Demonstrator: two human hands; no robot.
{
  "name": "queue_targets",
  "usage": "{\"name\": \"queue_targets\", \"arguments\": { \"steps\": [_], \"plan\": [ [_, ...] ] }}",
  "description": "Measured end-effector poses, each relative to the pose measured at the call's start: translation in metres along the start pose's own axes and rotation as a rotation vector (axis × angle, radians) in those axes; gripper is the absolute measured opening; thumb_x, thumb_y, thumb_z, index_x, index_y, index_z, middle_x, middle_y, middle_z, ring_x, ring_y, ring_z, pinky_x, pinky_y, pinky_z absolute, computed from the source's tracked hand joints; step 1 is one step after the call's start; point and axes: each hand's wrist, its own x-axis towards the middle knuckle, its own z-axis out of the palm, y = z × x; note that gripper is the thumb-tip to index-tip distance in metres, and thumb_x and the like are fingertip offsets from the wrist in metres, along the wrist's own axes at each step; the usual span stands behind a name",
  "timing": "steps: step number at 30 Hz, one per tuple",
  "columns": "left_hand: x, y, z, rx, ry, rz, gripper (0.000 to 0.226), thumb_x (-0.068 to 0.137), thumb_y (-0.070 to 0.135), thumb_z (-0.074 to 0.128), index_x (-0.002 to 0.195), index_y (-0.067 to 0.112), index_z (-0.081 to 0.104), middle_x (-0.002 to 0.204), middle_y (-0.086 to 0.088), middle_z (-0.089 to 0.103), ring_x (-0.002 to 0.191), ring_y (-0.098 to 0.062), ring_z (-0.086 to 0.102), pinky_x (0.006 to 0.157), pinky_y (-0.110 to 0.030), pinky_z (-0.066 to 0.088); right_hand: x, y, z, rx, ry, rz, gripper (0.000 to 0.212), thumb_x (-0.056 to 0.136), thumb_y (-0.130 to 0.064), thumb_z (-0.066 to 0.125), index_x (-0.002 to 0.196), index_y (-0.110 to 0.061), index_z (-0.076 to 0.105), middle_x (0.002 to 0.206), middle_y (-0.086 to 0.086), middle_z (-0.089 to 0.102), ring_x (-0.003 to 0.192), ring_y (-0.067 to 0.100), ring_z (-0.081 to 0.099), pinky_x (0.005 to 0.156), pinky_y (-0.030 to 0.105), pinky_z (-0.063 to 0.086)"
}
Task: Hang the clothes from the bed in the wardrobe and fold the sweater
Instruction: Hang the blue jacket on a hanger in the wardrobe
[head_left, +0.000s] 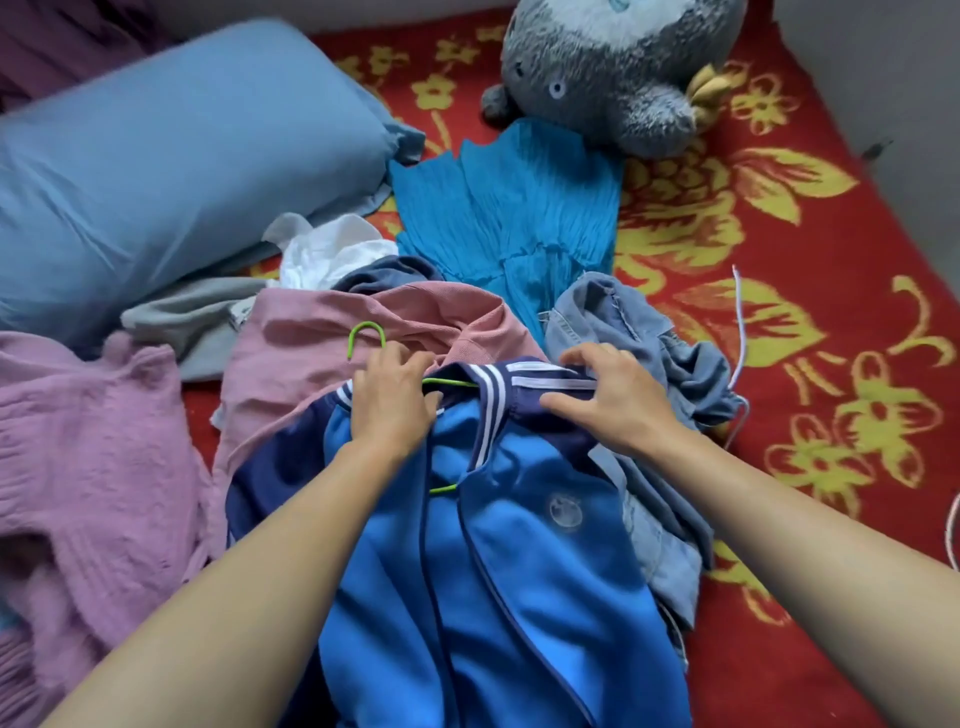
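A blue jacket (524, 561) with a navy, white-striped collar lies on the bed in front of me. A green hanger (366, 335) sits inside it, its hook sticking out past the collar. My left hand (392, 400) grips the hanger's neck and the jacket's left shoulder. My right hand (605, 397) pinches the collar on the right side. Under the jacket lies a pink shirt (317, 338). A purple knit sweater (88, 457) is heaped at the left. A turquoise pleated garment (524, 208) and a denim garment (654, 332) lie beyond and to the right.
A blue pillow (171, 156) lies at the back left, and a grey plush toy (602, 73) at the back. White (332, 254) and grey (192, 317) garments sit by the pillow. A white hanger (740, 332) pokes out by the denim. The bed cover (810, 291) is red with yellow flowers.
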Motion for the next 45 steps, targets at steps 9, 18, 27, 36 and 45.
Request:
{"name": "queue_targets", "arguments": {
  "steps": [9, 18, 27, 36, 45],
  "plan": [
    [-0.041, -0.096, -0.001, -0.031, -0.150, -0.466, 0.059, 0.087, 0.042, 0.061, 0.140, 0.023, 0.042, 0.133, -0.012, 0.054, 0.124, -0.034, 0.047, 0.098, -0.047, 0.038, 0.044, -0.083, 0.055, -0.260, -0.062, -0.307, 0.028, 0.091, -0.037, 0.054, 0.116, -0.028, 0.064, 0.123, -0.003, 0.061, 0.119, 0.023, 0.049, 0.093, 0.039, 0.038],
    [-0.072, -0.124, 0.001, -0.077, 0.084, -0.356, 0.016, 0.085, 0.022, 0.058, 0.073, 0.013, 0.063, 0.091, -0.009, 0.064, 0.089, -0.033, 0.059, 0.068, -0.038, 0.045, 0.063, -0.077, 0.079, -0.405, 0.011, -0.195, 0.024, 0.089, -0.045, 0.059, 0.101, -0.029, 0.072, 0.110, 0.008, 0.063, 0.107, 0.033, 0.056, 0.075, 0.037, 0.046],
    [-0.058, -0.101, -0.017, -0.397, 0.112, -0.147, 0.032, 0.090, 0.035, 0.061, 0.066, 0.015, 0.069, 0.100, -0.003, 0.064, 0.101, -0.025, 0.057, 0.085, -0.036, 0.043, 0.056, -0.041, 0.032, -0.020, 0.084, -0.111, 0.015, 0.086, -0.036, 0.069, 0.076, -0.024, 0.071, 0.071, 0.005, 0.067, 0.073, 0.026, 0.063, 0.064, 0.038, 0.046],
    [-0.027, -0.071, -0.109, -0.766, -0.186, 0.113, 0.024, 0.078, 0.047, 0.073, 0.087, 0.026, 0.067, 0.065, 0.006, 0.054, 0.059, -0.005, 0.042, 0.056, -0.024, 0.036, -0.004, -0.081, -0.026, 0.158, 0.391, -0.367, 0.008, 0.087, -0.017, 0.071, 0.085, -0.009, 0.073, 0.077, 0.002, 0.069, 0.071, 0.022, 0.063, 0.066, 0.039, 0.049],
    [-0.086, -0.034, -0.196, -0.618, 0.107, 0.224, 0.009, 0.079, 0.034, 0.077, 0.075, 0.039, 0.071, 0.059, 0.018, 0.060, 0.055, 0.000, 0.047, 0.054, -0.024, 0.038, -0.081, -0.095, -0.089, -0.092, 0.390, 0.040, 0.021, 0.085, -0.020, 0.065, 0.105, -0.016, 0.069, 0.102, 0.010, 0.063, 0.099, 0.034, 0.059, 0.077, 0.038, 0.043]
  ]
}}
